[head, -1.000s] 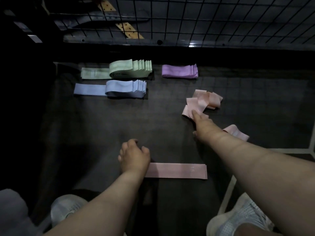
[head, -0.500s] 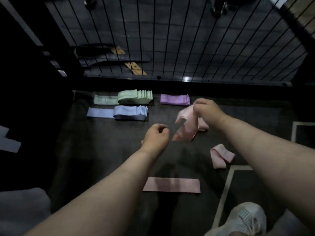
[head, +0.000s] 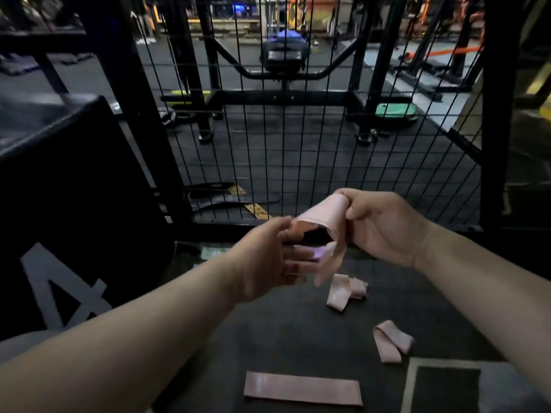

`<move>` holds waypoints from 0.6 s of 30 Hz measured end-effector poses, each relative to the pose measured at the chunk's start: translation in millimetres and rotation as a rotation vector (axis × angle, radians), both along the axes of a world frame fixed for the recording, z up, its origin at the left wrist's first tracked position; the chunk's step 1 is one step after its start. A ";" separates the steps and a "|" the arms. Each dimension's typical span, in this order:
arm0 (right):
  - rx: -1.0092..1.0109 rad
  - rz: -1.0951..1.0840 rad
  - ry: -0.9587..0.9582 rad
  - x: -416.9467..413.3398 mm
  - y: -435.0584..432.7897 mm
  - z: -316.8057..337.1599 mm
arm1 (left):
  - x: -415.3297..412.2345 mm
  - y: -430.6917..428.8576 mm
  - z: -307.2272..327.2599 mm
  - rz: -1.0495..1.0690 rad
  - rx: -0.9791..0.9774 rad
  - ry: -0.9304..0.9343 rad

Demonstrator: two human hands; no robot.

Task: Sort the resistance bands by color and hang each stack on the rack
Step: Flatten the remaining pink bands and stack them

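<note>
Right hand [head: 384, 228] pinches pink band [head: 325, 214], left hand [head: 265, 260] fingers spread inside loop, likely flattening it for flat band [head: 302, 389] at 6 o'clock

The thin pink band loop [head: 325, 216] in front of the black wire grid panel [head: 298, 162] looks like smooth, limp, rubbery sheet with a faint sheen. The panel is thin metal wire, painted dull black. Below it, the dark floor mat [head: 268, 338] is matt and slightly grainy. The flat pink band strip [head: 302, 389] on the mat shows a soft gloss.
</note>
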State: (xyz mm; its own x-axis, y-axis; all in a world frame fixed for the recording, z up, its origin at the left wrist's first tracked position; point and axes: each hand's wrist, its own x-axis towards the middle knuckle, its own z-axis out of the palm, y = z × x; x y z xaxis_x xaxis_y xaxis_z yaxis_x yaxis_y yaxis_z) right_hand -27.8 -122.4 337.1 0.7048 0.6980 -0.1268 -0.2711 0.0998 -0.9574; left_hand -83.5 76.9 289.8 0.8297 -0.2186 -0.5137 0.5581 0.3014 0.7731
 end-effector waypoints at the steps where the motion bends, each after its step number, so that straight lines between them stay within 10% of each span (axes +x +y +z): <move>1: -0.002 0.007 -0.015 -5.5 -2.7 3.1 | -8.3 -0.9 3.9 -0.006 -0.017 -0.014; 18: -0.499 0.056 -0.180 -42.8 -7.2 -15.7 | -31.3 16.4 11.0 0.295 -0.027 -0.346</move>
